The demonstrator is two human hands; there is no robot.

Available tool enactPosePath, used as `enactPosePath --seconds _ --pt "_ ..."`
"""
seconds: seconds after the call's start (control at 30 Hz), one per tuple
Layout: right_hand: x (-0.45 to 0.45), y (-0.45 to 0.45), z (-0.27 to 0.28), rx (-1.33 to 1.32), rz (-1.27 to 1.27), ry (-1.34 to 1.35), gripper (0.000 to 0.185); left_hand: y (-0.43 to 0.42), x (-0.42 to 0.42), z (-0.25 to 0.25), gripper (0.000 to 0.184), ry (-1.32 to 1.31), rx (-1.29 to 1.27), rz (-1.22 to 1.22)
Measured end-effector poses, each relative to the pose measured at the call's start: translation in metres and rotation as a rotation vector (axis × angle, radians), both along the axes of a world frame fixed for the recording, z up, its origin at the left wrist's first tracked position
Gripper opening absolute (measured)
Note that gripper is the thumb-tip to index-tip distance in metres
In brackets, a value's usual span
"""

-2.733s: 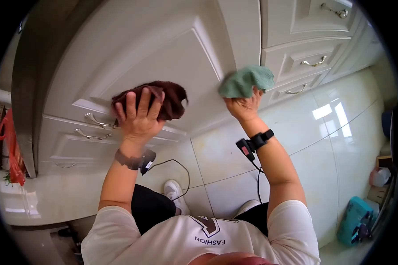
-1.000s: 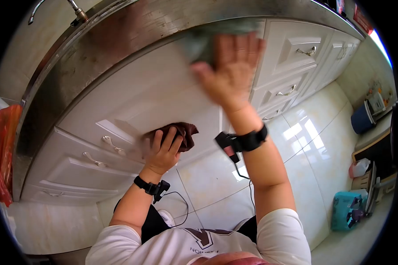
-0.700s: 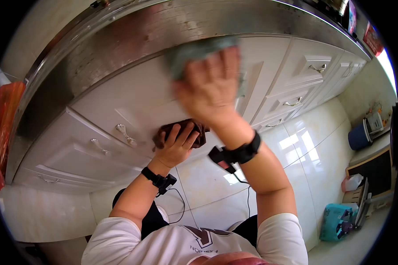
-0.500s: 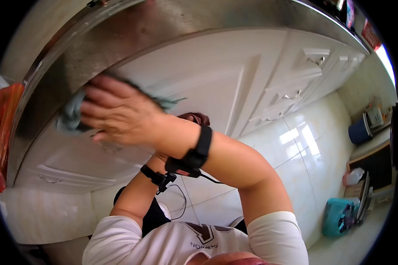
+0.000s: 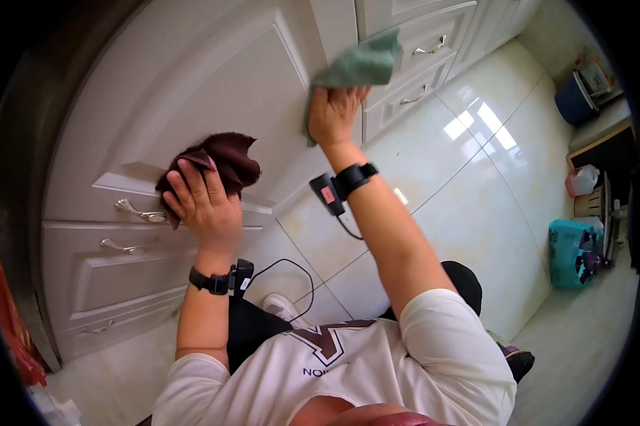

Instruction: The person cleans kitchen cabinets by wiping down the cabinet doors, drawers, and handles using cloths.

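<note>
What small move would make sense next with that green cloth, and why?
Perhaps a short downward wipe by the right hand: it has the green cloth beside the cabinet door's right edge, while the left hand spreads over the brown cloth near a handle, out of the way.

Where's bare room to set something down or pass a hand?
Set it on the tiled floor between the right arm and teal package. The cabinet door is bare between the brown cloth and green cloth. Crowded: around the package, and by the white shoe, where a black cable loops.
</note>
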State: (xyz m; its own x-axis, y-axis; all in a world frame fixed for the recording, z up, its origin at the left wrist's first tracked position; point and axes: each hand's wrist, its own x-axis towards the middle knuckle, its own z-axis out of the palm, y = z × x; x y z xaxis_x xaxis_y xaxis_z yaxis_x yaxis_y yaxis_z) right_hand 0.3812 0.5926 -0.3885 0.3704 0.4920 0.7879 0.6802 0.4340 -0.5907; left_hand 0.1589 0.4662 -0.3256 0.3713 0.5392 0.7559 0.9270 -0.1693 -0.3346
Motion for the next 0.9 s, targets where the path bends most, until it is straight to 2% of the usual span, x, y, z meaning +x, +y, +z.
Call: enactPosePath --seconds 0.07,0.1,0.13,0.2,0.23,0.3,0.33,0.37,0.4,0.47,0.53,0.6,0.63,0.7,0.73,0.8,0.83,0.9 --pt "-0.026 -0.006 -0.063 -0.191 -0.063 0.46 0.057 0.008 -0.005 -0.01 0.059 0.106 0.086 -0.024" --pt "-0.038 -0.008 -0.093 -0.444 -0.113 0.674 0.059 0.011 -0.006 -0.012 0.059 0.125 0.079 -0.031" --pt "-0.043 -0.01 -0.094 -0.454 -0.119 0.697 0.059 0.014 -0.007 -0.013 0.058 0.161 0.111 -0.027" --pt "-0.048 -0.015 -0.081 -0.53 -0.053 1.02 0.062 0.015 -0.01 -0.013 0.057 0.212 0.13 -0.039" --pt "-0.051 -0.017 -0.068 -0.54 -0.071 1.04 0.062 0.014 -0.01 -0.013 0.055 0.244 0.13 -0.007" --pt "-0.06 -0.018 -0.024 -0.292 0.052 0.648 0.058 0.015 -0.009 -0.014 0.052 0.265 0.143 0.01" --pt "-0.063 -0.027 0.011 -0.125 0.056 0.575 0.057 0.016 -0.008 -0.013 0.052 0.269 0.131 -0.003" --pt "-0.062 -0.032 0.031 -0.097 0.135 0.392 0.062 0.015 -0.007 -0.013 0.052 0.253 0.137 -0.001" --pt "-0.057 -0.037 0.046 -0.155 0.182 0.118 0.062 0.014 -0.006 -0.013 0.051 0.237 0.142 0.003" --pt "-0.048 -0.027 0.036 0.166 0.11 -0.058 0.051 0.016 -0.004 -0.013 0.053 0.23 0.13 -0.014" --pt "-0.038 -0.02 -0.013 0.073 0.117 0.07 0.055 0.02 -0.006 -0.014 0.054 0.241 0.183 -0.022" --pt "-0.041 -0.008 -0.085 0.039 -0.021 0.227 0.069 0.022 -0.006 -0.013 0.055 0.267 0.179 -0.024" --pt "-0.04 -0.014 -0.098 -0.196 -0.004 0.398 0.074 0.02 -0.006 -0.014 0.056 0.275 0.182 -0.017" --pt "-0.051 -0.007 -0.133 -0.273 -0.18 0.853 0.064 0.02 -0.004 -0.016 0.056 0.275 0.188 -0.003" --pt "-0.052 -0.006 -0.134 -0.277 -0.176 0.853 0.064 0.02 -0.004 -0.015 0.057 0.272 0.183 -0.002" --pt "-0.053 -0.003 -0.134 -0.697 -0.236 1.545 0.069 0.019 -0.004 -0.014 0.057 0.27 0.18 -0.008" --pt "-0.063 0.006 -0.14 -0.695 -0.258 1.585 0.074 0.019 -0.003 -0.013 0.057 0.263 0.19 -0.026" --pt "-0.062 -0.006 -0.088 -0.728 -0.04 1.603 0.074 0.021 -0.001 -0.014 0.058 0.247 0.198 -0.048"
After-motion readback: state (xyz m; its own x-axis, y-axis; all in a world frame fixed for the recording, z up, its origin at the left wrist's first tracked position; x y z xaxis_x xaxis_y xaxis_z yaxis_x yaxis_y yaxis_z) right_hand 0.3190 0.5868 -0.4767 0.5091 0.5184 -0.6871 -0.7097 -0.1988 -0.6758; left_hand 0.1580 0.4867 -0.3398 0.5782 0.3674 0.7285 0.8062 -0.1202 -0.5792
